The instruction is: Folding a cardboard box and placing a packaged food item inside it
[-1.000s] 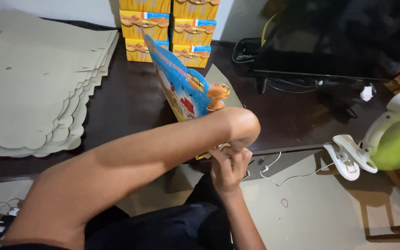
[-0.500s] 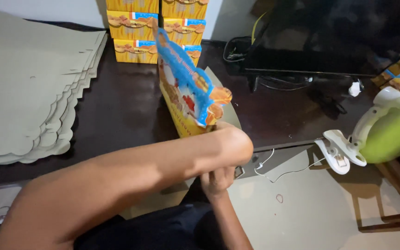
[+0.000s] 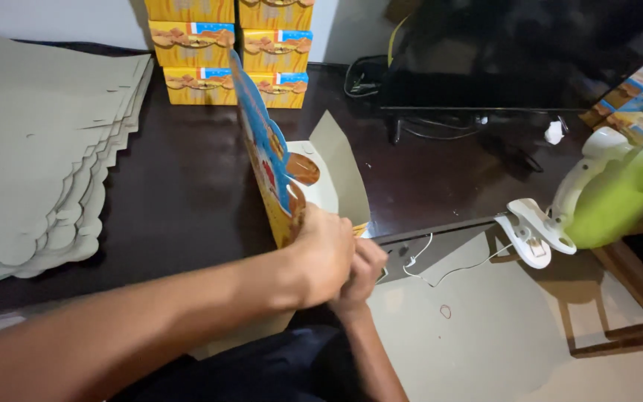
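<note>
A flat-printed carton blank point(image 3: 269, 160), yellow and blue outside and grey inside, stands on edge near the front of the dark table point(image 3: 180, 193). Its grey flaps point(image 3: 336, 175) spread open to the right. My left hand point(image 3: 325, 253) reaches across from the left and grips the carton's lower corner. Just behind and under it, my right hand point(image 3: 362, 272) pinches the same corner. Both hands are closed on the cardboard at the table's edge.
A stack of flat grey carton blanks point(image 3: 35, 156) lies at the left. Several folded yellow boxes point(image 3: 225, 48) are piled at the back. A dark monitor point(image 3: 515, 52) with cables stands at the back right, a green and white clip-on device point(image 3: 604, 193) at the right edge.
The carton has swung more upright and its grey flaps have opened to the right. My left arm has lowered and both hands have closed together on the lower corner.
</note>
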